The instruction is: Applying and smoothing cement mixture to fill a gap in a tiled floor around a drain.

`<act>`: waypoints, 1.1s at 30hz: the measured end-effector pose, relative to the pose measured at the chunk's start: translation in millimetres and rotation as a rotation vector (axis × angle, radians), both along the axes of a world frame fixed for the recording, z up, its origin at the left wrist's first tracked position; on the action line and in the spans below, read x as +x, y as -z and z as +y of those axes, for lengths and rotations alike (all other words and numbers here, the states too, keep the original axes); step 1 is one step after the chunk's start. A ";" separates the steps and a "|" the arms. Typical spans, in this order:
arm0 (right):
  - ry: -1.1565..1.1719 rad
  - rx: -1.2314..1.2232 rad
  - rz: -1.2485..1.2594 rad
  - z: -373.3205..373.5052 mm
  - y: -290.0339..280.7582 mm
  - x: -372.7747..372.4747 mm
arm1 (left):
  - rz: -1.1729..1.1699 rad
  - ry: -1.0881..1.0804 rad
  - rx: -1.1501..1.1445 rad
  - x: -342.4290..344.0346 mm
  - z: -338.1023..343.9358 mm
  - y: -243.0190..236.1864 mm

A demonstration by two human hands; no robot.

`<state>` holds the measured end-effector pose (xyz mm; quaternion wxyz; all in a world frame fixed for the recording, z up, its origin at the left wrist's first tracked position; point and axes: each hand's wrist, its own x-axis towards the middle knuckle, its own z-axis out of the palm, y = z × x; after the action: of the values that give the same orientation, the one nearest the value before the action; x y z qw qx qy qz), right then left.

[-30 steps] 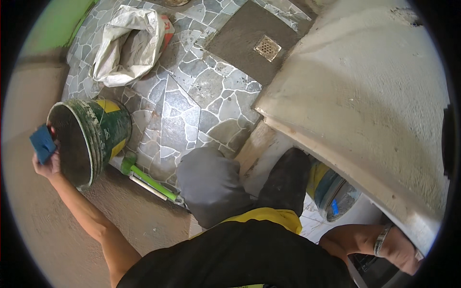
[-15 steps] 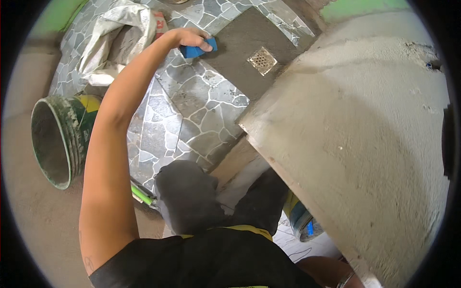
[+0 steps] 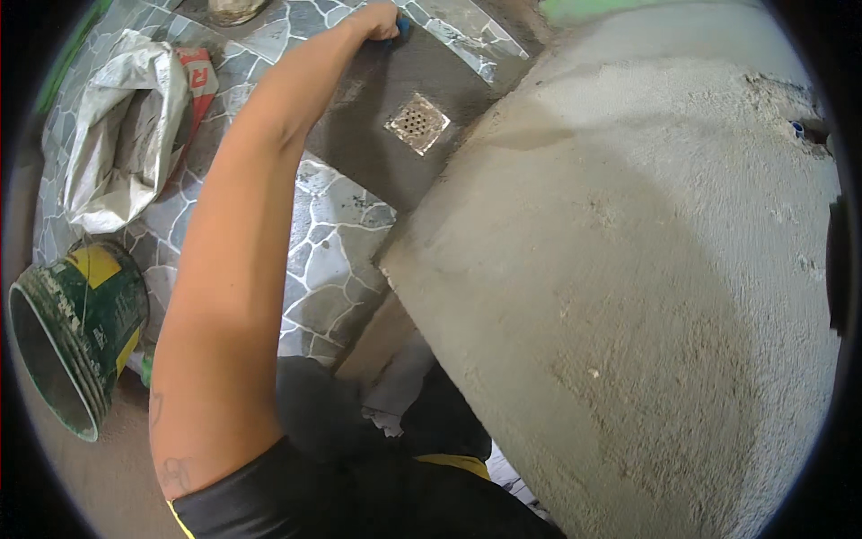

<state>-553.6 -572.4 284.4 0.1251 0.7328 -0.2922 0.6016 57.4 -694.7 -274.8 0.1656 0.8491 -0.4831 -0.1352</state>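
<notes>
My left arm stretches far forward. At its end my left hand [image 3: 381, 20] is closed round a small flat blue piece [image 3: 403, 27], perhaps a plastic spreader; mostly its edge shows past the fingers. It is at the far part of a smooth dark-grey patch of mortar [image 3: 359, 135], though I cannot tell whether it touches the surface. A square floor drain grate [image 3: 418, 124], smeared with mortar, sits in that patch, nearer to me and to the right of the hand. My right hand is out of view.
Grey stone-patterned tiles with white joints [image 3: 337, 242] border the patch. On the left stand an open white sack [image 3: 90, 171] and a tipped green bucket [image 3: 103, 310]. A rough plastered wall [image 3: 611, 269] fills the right side. A pale object [image 3: 235, 9] lies at the far edge.
My left hand has moved farther away with the blue piece, from the patch's left edge to its far part. The view has shifted, and my right forearm has left it.
</notes>
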 end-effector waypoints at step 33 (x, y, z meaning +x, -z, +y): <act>0.034 -0.006 0.015 -4.8 5.5 -21.7 | 0.028 -0.056 0.196 -29.1 15.4 -45.0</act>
<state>-575.3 -577.2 278.9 0.1397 0.7319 -0.3017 0.5948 28.2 -679.2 -229.8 0.0923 0.8724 -0.4413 -0.1888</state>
